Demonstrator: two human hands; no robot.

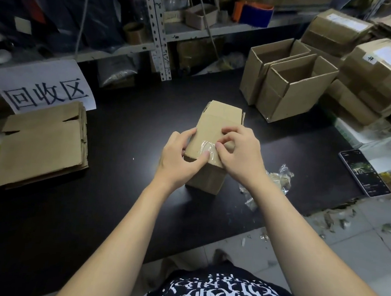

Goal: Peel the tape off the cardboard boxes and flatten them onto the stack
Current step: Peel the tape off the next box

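Bare forearms reach a cardboard box (217, 124) standing mid-way on the black table (134, 120). The left hand (177, 156) grips its near left edge, thumb on the clear tape (207, 148); the right hand (238, 155) pinches that tape with curled fingers. The flattened stack (42, 146) lies well left, open boxes (287, 85) far right.

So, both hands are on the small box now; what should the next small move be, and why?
Probably the right hand should peel the clear tape up and pull it off, with the left hand steadying the box. The tape lies shiny on the box's face, the right fingertips pinch at it, and the box is not yet flat.
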